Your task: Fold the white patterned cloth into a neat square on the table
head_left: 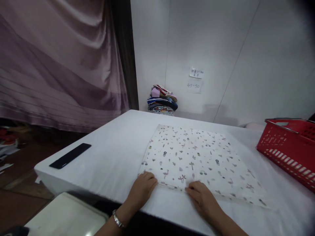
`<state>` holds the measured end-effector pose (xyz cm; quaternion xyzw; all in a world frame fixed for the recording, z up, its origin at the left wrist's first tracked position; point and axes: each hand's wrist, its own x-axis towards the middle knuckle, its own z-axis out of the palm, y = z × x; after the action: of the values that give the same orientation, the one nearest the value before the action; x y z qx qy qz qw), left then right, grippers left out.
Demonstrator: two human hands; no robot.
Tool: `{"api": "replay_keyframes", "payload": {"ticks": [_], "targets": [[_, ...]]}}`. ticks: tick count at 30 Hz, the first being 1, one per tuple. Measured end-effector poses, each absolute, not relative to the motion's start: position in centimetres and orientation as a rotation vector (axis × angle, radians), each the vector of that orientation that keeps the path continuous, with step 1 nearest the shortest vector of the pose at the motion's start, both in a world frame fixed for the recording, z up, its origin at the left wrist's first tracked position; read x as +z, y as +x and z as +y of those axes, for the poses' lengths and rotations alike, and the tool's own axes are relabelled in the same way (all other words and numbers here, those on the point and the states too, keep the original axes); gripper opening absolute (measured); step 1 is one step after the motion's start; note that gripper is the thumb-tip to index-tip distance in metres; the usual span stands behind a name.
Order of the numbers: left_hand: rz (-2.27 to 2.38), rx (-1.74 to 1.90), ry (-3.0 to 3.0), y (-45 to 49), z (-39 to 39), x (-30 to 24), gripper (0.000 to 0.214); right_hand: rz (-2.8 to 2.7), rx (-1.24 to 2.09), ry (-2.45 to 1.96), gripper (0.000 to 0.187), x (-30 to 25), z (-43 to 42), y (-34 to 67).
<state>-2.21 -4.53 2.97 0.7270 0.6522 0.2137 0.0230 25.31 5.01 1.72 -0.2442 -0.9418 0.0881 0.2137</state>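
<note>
A white cloth with small printed figures (194,157) lies spread flat on the white table (115,154). My left hand (141,190) rests at the cloth's near left corner, fingers curled onto its edge. My right hand (201,196) sits on the near edge a little to the right, fingers bent and pinching the hem. A metal bracelet is on my left wrist.
A red plastic basket (287,147) stands at the table's right side. A black flat bar (70,155) lies near the left edge. A stack of folded cloths (162,100) sits against the far wall. A white stool (66,216) stands below left.
</note>
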Motion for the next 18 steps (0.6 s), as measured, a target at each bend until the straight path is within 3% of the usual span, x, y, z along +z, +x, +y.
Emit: {"api": "replay_keyframes", "payload": {"ticks": [8,18], "targets": [[2.379,0.738,1.74,-5.1,-5.5,3.0,0.026,-2.595,0.342,-0.663,0.024,2.6,4.9,24.6],[2.552,0.534,1.225,-4.7,-3.6,4.2,0.041,-2.577,0.337,-0.657,0.046,-0.3,5.6,25.2]]}}
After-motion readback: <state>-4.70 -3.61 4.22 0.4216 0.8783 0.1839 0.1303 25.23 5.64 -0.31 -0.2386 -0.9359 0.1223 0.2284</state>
